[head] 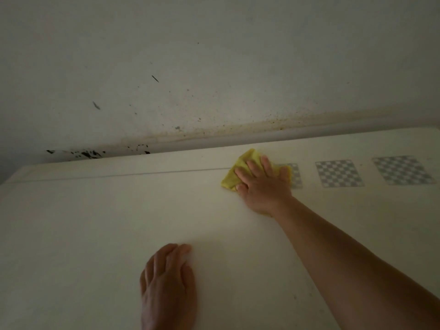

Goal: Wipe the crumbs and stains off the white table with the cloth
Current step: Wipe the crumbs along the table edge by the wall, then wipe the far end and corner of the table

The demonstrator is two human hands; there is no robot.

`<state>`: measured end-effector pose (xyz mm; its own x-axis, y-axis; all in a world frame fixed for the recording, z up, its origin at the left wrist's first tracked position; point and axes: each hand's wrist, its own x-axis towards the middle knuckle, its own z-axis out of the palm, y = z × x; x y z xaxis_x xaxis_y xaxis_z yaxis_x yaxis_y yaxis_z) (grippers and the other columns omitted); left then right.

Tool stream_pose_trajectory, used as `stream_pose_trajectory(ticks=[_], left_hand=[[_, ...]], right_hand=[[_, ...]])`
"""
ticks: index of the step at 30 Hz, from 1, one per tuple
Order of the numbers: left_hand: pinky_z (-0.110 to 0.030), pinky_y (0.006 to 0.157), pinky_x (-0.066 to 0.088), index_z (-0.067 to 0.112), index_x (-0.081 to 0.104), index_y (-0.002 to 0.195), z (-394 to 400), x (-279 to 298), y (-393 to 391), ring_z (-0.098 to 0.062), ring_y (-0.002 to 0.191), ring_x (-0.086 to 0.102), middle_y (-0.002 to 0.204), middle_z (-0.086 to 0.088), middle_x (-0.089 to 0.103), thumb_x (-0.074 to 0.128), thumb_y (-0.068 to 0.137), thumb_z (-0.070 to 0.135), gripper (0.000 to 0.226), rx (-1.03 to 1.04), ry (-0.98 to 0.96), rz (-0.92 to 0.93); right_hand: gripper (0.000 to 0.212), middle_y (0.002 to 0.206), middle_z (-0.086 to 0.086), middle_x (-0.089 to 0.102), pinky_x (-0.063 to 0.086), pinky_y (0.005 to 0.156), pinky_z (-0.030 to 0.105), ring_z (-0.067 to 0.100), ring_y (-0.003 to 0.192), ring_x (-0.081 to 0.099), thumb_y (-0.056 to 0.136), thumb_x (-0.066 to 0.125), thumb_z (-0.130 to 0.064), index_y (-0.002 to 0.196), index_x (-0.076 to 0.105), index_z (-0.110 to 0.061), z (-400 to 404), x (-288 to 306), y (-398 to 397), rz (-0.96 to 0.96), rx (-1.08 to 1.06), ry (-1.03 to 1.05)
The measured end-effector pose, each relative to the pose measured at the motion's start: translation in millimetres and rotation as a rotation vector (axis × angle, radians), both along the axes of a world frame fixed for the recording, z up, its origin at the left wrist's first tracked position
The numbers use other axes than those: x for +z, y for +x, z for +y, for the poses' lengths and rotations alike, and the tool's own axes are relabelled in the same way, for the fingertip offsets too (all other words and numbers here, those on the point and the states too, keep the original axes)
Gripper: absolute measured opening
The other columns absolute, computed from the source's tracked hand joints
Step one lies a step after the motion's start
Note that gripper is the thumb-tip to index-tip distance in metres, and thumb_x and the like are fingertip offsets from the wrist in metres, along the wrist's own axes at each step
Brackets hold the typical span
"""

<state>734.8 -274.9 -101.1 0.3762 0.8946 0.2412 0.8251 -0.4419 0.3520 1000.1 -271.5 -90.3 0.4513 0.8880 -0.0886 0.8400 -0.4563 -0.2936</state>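
White table [107, 222] is filling the view, with a yellow cloth [240, 170] lying near its far edge. Right hand [262, 186] is pressing it flat, fingers spread, beside checkered patches [339, 173]. Left hand [167, 284] is resting open-palmed on bare tabletop, holding nothing, below a stained wall [214, 67].

Your right hand [260, 184] presses the yellow cloth [240, 171] flat on the far table [95, 210]; your left hand [167, 282] rests palm-down near you.
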Motion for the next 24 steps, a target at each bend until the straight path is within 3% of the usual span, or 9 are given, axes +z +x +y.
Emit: stream_pose_trajectory(ticks=[5,10,14,19,22,24], left_hand=[[-0.027,0.088,0.028,0.039,0.056,0.103,3.2,-2.2,-0.2,-0.012,0.103,0.042,0.111,0.005,0.062,0.037,0.070,0.037,0.039,-0.007,0.043,-0.002],[-0.026,0.087,0.029,0.040,0.055,0.101,3.5,-3.8,-0.1,-0.013,0.102,0.043,0.109,0.010,0.060,0.040,0.067,0.035,0.037,-0.018,0.032,-0.030],[-0.026,0.085,0.029,0.040,0.054,0.104,13.1,0.1,5.5,-0.012,0.101,0.044,0.110,0.017,0.045,0.040,0.065,0.037,0.041,-0.092,0.001,0.015],[-0.030,0.105,0.022,0.039,0.045,0.123,58.1,20.6,64.5,-0.015,0.127,0.034,0.134,0.011,0.041,0.026,0.080,0.039,0.046,-0.185,-0.150,0.060],[-0.032,0.108,0.020,0.036,0.043,0.123,80.7,20.9,98.5,-0.016,0.129,0.029,0.137,0.007,0.039,0.035,0.089,0.030,0.036,-0.198,-0.178,0.038],[-0.032,0.108,0.021,0.035,0.042,0.121,88.4,14.1,106.5,-0.016,0.128,0.028,0.135,0.008,0.039,0.030,0.088,0.033,0.035,-0.198,-0.141,0.056]], right_hand=[[0.057,0.158,0.000,-0.011,-0.008,0.115,0.046,0.021,0.143,-0.019,0.095,0.015,-0.042,0.146,-0.001,-0.022,27.4,0.0,-17.0,-0.018,0.084,0.024],[0.053,0.158,-0.006,-0.008,-0.006,0.115,0.044,0.018,0.144,-0.010,0.095,0.018,-0.039,0.145,0.003,-0.032,41.2,-2.9,-25.7,0.022,0.158,0.080],[0.053,0.158,-0.007,-0.004,-0.004,0.115,0.046,0.018,0.145,-0.007,0.094,0.019,-0.045,0.145,0.006,-0.034,42.0,-1.1,-22.7,-0.028,0.166,0.077],[0.055,0.158,-0.008,-0.007,-0.007,0.115,0.047,0.017,0.144,-0.011,0.093,0.017,-0.049,0.144,0.002,-0.037,59.3,-1.8,-19.7,0.004,0.146,0.030],[0.056,0.158,-0.007,-0.007,-0.006,0.114,0.050,0.019,0.144,-0.011,0.093,0.017,-0.051,0.145,0.002,-0.036,76.3,-2.3,-14.8,-0.003,0.125,0.009],[0.055,0.158,-0.007,-0.006,-0.006,0.114,0.051,0.020,0.144,-0.011,0.093,0.018,-0.050,0.145,0.004,-0.036,88.7,-3.0,-11.8,-0.007,0.124,0.010]])
